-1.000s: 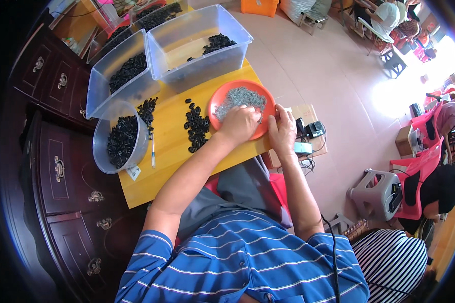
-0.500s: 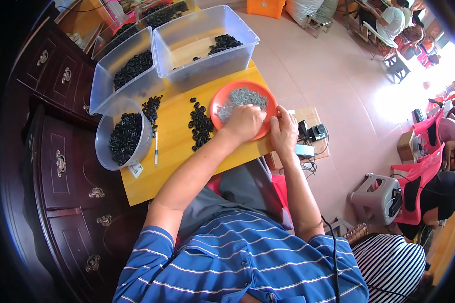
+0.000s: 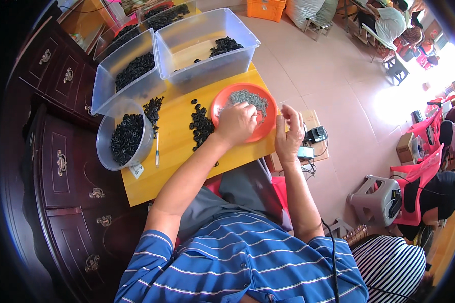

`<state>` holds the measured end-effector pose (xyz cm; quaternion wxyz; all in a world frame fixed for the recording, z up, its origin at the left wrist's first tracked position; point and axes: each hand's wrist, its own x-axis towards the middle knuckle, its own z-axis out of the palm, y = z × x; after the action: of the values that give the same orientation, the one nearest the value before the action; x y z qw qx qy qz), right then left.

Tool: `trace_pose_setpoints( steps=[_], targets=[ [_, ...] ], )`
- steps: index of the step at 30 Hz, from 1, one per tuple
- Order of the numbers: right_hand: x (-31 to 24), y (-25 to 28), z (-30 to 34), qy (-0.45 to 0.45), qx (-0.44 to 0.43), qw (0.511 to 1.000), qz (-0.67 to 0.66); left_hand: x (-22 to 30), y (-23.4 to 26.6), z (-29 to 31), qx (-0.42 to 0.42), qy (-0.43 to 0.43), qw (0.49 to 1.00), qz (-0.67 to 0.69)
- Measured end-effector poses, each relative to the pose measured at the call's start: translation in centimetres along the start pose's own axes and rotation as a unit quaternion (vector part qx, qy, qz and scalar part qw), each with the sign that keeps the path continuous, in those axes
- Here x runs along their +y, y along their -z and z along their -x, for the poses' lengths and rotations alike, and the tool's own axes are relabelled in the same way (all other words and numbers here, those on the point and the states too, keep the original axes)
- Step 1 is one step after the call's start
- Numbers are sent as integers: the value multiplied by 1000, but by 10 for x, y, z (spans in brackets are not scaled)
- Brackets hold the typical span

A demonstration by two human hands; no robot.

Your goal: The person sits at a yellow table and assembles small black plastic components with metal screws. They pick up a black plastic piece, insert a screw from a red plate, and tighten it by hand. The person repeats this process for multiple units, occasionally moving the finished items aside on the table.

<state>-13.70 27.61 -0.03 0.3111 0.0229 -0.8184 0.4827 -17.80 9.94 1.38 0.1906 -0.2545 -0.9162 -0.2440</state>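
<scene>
An orange-red round dish (image 3: pixel 262 132) filled with small thin grey pieces (image 3: pixel 250 99) sits at the right end of the yellow table (image 3: pixel 174 174). My left hand (image 3: pixel 237 123) is over the dish's near-left part, its fingers curled together; whatever they hold is hidden. Just right of the dish rim, my right hand (image 3: pixel 289 135) is raised with thumb and fingers apart, and nothing shows between them. To the left of the dish lies a loose pile of small black oval parts (image 3: pixel 201 125). One more black part (image 3: pixel 216 164) is by my left forearm, near the table edge.
Clear plastic bins (image 3: pixel 207 64) with black parts stand along the back. A round clear tub (image 3: pixel 102 141) of black rings stands left, beside a pen (image 3: pixel 157 151). Dark wooden drawers (image 3: pixel 65 166) border the left. A carton (image 3: pixel 311 121) with a black device and cables is at right.
My left hand has drawn back slightly toward me and left across the dish. My right hand has come off the dish rim, and its fingers have spread.
</scene>
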Motion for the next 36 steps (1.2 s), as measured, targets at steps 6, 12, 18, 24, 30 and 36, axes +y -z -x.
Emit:
trace_pose_setpoints(
  steps=[6,12,18,24,30,36],
  targets=[
    [-18,-8,14,-113,-122,972,-169,11,24,2,33,-10,999,21],
    [-30,-8,8,-213,-253,894,-302,22,56,12,42,-74,996,8],
    [-43,-8,8,-252,-302,851,-349,21,72,24,28,-111,993,10],
    [-43,-25,4,-305,-266,829,-387,15,67,27,51,-32,997,51],
    [-33,-42,2,-354,-248,806,-404,9,54,26,108,-20,987,113],
    [-27,-42,1,-317,-286,806,-411,8,56,27,80,19,984,156]
  ],
)
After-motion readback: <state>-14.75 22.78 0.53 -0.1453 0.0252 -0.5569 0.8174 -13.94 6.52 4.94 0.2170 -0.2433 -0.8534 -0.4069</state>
